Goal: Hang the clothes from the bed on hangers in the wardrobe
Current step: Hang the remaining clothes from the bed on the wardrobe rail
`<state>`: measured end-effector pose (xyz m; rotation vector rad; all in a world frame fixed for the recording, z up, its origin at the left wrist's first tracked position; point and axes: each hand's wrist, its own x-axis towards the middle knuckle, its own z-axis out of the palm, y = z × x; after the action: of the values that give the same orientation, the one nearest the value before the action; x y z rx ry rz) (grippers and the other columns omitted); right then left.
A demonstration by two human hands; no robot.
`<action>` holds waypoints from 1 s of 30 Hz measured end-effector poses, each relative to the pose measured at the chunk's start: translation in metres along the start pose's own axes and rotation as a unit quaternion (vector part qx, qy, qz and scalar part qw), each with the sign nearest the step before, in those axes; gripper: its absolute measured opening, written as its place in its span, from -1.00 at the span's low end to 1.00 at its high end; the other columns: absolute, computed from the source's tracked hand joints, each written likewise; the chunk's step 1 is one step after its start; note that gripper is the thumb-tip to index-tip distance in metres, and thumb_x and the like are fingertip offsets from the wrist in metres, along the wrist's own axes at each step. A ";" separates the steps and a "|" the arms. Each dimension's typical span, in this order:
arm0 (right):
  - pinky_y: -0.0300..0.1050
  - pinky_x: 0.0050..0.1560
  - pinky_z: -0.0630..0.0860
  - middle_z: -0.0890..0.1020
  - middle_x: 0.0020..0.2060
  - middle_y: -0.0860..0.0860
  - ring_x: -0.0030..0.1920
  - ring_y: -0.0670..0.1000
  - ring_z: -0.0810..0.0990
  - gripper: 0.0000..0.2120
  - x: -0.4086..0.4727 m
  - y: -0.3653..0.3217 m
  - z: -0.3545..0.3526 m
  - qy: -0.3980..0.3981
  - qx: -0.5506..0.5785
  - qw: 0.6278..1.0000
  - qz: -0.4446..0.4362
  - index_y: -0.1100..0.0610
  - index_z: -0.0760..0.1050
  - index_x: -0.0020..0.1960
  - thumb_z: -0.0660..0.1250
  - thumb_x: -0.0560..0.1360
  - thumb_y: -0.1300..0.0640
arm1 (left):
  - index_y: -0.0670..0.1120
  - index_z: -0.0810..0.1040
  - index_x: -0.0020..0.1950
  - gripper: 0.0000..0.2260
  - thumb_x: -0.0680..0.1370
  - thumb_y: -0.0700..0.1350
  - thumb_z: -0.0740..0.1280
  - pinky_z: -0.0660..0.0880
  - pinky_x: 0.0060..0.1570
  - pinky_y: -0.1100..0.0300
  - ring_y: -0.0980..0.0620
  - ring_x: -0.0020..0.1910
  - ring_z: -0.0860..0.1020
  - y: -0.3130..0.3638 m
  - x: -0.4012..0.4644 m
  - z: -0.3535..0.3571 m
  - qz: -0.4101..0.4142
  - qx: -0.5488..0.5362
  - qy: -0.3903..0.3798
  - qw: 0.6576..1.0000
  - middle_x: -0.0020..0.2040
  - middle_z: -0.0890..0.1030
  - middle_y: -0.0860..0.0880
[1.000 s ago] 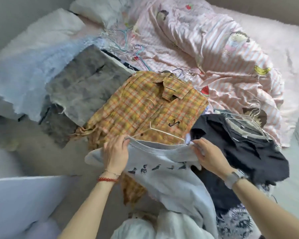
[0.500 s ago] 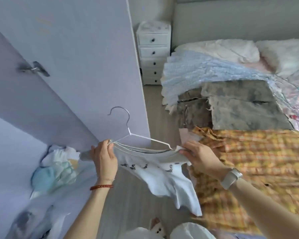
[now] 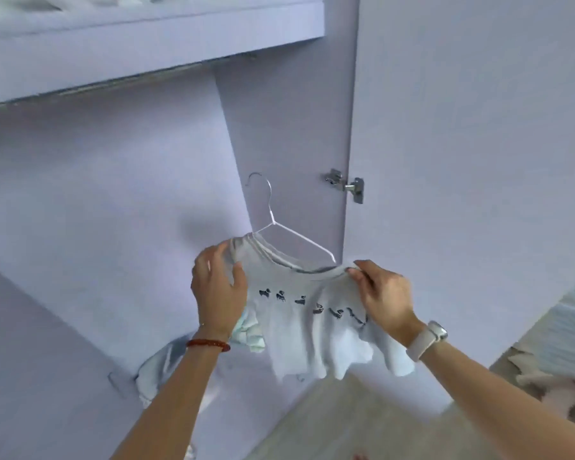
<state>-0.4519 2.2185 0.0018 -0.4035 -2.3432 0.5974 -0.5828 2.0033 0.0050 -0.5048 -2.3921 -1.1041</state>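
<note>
Head view: grey tee on wire hanger, hook at 12 o'clock; L hand, R hand grip shoulders; rail prob. above, unseen.

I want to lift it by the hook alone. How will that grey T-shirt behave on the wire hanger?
The grey T-shirt looks floppy: its hem hangs in loose folds. It may slide, since one arm of the thin wire hanger shows bare above the collar. It seems light.
</note>
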 end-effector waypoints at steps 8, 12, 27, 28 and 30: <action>0.00 -0.23 0.40 0.61 -0.30 0.23 -0.20 0.28 0.57 -0.75 0.164 -0.009 0.069 -0.022 0.131 0.990 0.048 0.21 0.51 -0.09 0.16 0.58 0.07 | -0.08 0.43 0.24 -0.66 0.46 -0.17 0.21 0.18 0.24 -0.06 -0.15 0.32 0.27 0.077 0.127 -0.010 0.221 0.205 0.195 0.933 0.29 0.43 -0.20; 0.00 -0.17 0.38 0.62 -0.23 0.24 -0.12 0.29 0.54 -0.70 0.234 -0.027 0.086 -0.012 0.175 0.983 0.060 0.26 0.50 -0.06 0.12 0.59 0.06 | -0.04 0.37 0.37 -0.53 0.44 -0.14 0.25 0.06 0.35 -0.20 -0.23 0.42 0.14 0.109 0.186 -0.004 0.242 0.333 0.257 0.874 0.42 0.30 -0.20; 0.02 -0.13 0.39 0.58 -0.03 0.29 0.00 0.31 0.53 -0.71 0.316 -0.026 0.138 -0.100 0.116 0.987 0.047 0.25 0.41 0.15 0.04 0.61 0.09 | 0.05 0.03 0.49 -0.36 0.47 -0.01 0.25 -0.27 0.39 -0.16 -0.25 0.43 -0.12 0.084 0.241 0.013 0.165 0.463 0.319 0.810 0.46 0.05 -0.13; 0.02 -0.11 0.39 0.58 -0.02 0.28 0.00 0.31 0.53 -0.70 0.314 -0.024 0.138 -0.098 0.115 0.988 0.040 0.25 0.41 0.16 0.04 0.61 0.09 | 0.05 0.03 0.49 -0.36 0.47 -0.01 0.24 -0.28 0.38 -0.16 -0.25 0.43 -0.12 0.084 0.242 0.014 0.164 0.462 0.320 0.811 0.46 0.05 -0.13; 0.03 -0.08 0.40 0.57 0.02 0.24 0.02 0.30 0.52 -0.71 0.313 -0.023 0.137 -0.080 0.128 0.988 0.029 0.24 0.43 0.16 0.05 0.61 0.10 | 0.04 0.06 0.50 -0.36 0.47 -0.02 0.24 -0.28 0.38 -0.16 -0.28 0.43 -0.07 0.087 0.241 0.014 0.160 0.459 0.314 0.816 0.47 0.06 -0.14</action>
<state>-0.7740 2.2928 0.0902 -0.3147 -2.3705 0.9782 -0.7429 2.1003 0.1807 -0.1353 -1.8289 0.1163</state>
